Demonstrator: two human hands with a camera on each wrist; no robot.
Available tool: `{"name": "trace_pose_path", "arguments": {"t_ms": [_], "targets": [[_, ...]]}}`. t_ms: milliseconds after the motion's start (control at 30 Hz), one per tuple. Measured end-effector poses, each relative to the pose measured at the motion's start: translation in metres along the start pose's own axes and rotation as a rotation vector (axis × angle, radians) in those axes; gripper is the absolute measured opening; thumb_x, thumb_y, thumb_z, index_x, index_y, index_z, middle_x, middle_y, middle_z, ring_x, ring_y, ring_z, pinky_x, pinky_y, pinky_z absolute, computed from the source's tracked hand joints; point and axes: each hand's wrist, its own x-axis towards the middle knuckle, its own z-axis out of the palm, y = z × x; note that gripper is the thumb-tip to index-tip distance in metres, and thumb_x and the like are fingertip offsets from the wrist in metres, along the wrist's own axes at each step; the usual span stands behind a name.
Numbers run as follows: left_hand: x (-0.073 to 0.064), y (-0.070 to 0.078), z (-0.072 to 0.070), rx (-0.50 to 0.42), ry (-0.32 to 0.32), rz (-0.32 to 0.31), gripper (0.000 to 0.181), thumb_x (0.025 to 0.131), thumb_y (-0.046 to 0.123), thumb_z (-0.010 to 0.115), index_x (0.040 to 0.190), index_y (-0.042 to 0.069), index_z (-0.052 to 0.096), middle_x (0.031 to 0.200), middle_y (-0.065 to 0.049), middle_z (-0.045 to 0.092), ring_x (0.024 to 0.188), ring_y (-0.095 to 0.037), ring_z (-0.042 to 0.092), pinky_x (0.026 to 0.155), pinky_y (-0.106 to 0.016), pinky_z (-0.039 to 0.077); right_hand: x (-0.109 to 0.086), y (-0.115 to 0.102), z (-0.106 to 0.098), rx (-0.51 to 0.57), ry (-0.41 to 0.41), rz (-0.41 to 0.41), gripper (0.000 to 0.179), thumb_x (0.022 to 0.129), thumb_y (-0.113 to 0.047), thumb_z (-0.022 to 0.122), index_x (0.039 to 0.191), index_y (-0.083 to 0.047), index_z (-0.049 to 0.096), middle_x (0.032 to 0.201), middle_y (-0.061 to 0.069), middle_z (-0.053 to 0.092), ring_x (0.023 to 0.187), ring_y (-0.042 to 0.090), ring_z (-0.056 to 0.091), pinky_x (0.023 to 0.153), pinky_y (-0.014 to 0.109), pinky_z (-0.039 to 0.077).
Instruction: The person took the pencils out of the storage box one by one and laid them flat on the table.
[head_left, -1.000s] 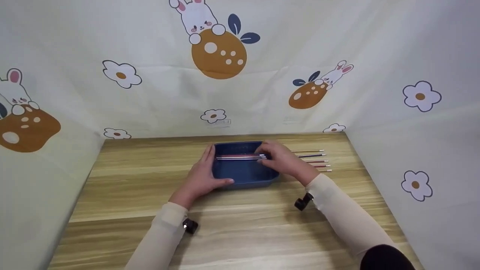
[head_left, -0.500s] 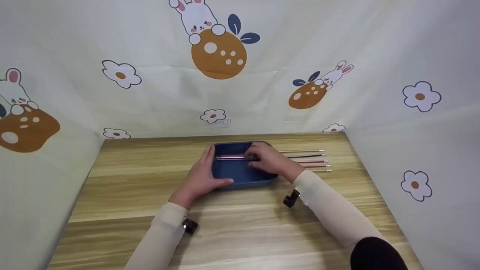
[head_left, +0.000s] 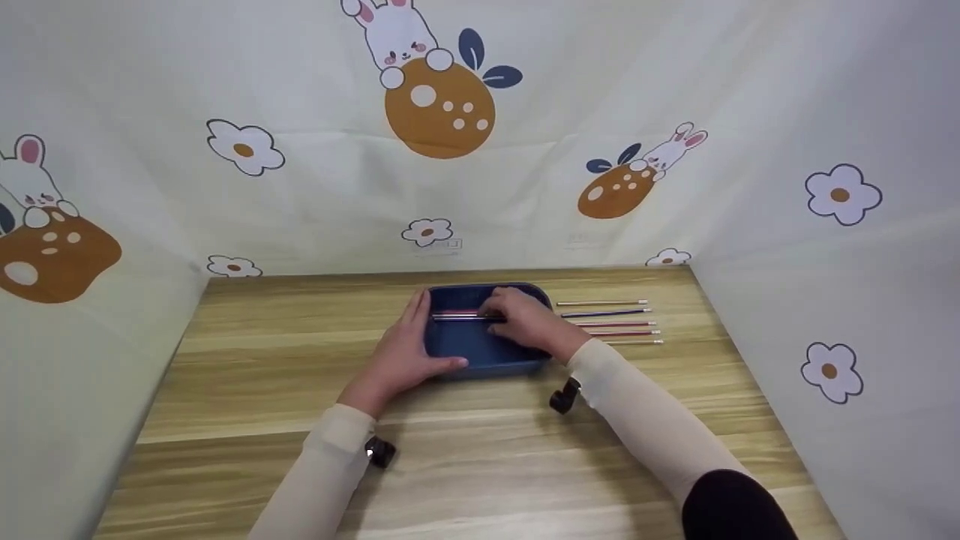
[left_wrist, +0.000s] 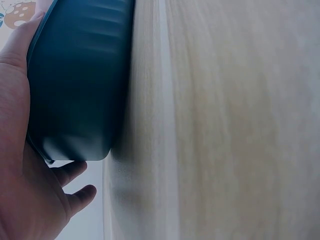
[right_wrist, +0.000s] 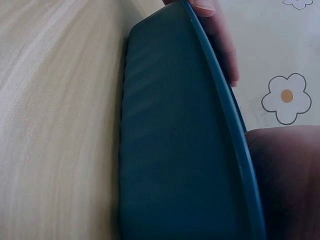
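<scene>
A dark blue plastic bin [head_left: 480, 349] sits on the wooden table, and several pencils [head_left: 454, 316] lie lengthwise inside it, close together. At the bin's left end, my left hand [head_left: 401, 352] grips it, with the thumb over the front rim and the fingers along the side. My right hand [head_left: 525, 322] reaches over the right end into the bin. Its bent fingers and thumb stand apart on either side of the pencils, whose right ends are hidden beneath it. In the right wrist view, the bin's front wall [right_wrist: 170, 130] hides most of the right hand.
Several more pencils [head_left: 615, 324] lie in a spaced row on the table [head_left: 300, 360] to the right of the bin, eraser ends pointing right. A pale printed cloth [head_left: 315, 195] encloses the table at the back and sides.
My right hand has moved left along the pencils in the bin, which have kept their place. More of the pencils on the table now show. My left hand and the bin have stayed still.
</scene>
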Motion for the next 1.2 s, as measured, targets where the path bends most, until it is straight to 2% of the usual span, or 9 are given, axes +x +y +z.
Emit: {"name": "trace_pose_path", "arguments": {"t_ms": [200, 433, 933, 1200], "targets": [[0.000, -0.001, 0.001, -0.004, 0.002, 0.000, 0.143, 0.080, 0.065, 0.094, 0.179, 0.008, 0.008, 0.185, -0.018, 0.007, 0.162, -0.049, 0.028, 0.129, -0.065, 0.030, 0.001, 0.002, 0.004, -0.011, 0.010, 0.021, 0.027, 0.100, -0.007, 0.082, 0.127, -0.005, 0.080, 0.119, 0.011, 0.073, 0.116, 0.030, 0.068, 0.106, 0.048, 0.055], [0.001, -0.003, 0.002, -0.007, 0.010, 0.029, 0.141, 0.081, 0.063, 0.094, 0.178, 0.006, 0.008, 0.185, -0.017, 0.007, 0.165, -0.044, 0.025, 0.130, -0.063, 0.030, 0.003, 0.003, 0.009, -0.054, 0.045, -0.022, 0.025, 0.098, -0.005, 0.082, 0.123, -0.004, 0.081, 0.115, 0.012, 0.074, 0.113, 0.033, 0.069, 0.105, 0.050, 0.055], [0.000, -0.002, 0.002, -0.020, 0.011, 0.013, 0.143, 0.080, 0.065, 0.094, 0.179, 0.009, 0.008, 0.185, -0.016, 0.007, 0.164, -0.046, 0.026, 0.130, -0.063, 0.029, 0.004, 0.007, 0.014, 0.001, 0.074, -0.069, 0.019, 0.093, 0.005, 0.080, 0.110, -0.001, 0.083, 0.106, 0.014, 0.076, 0.103, 0.033, 0.071, 0.098, 0.049, 0.057], [0.000, -0.002, 0.001, -0.010, 0.007, 0.008, 0.143, 0.080, 0.065, 0.094, 0.178, 0.008, 0.008, 0.185, -0.017, 0.008, 0.164, -0.047, 0.027, 0.130, -0.064, 0.030, 0.005, 0.007, 0.015, 0.022, 0.057, -0.024, 0.015, 0.093, 0.004, 0.079, 0.105, -0.003, 0.084, 0.104, 0.010, 0.080, 0.102, 0.030, 0.073, 0.097, 0.049, 0.057]]}}
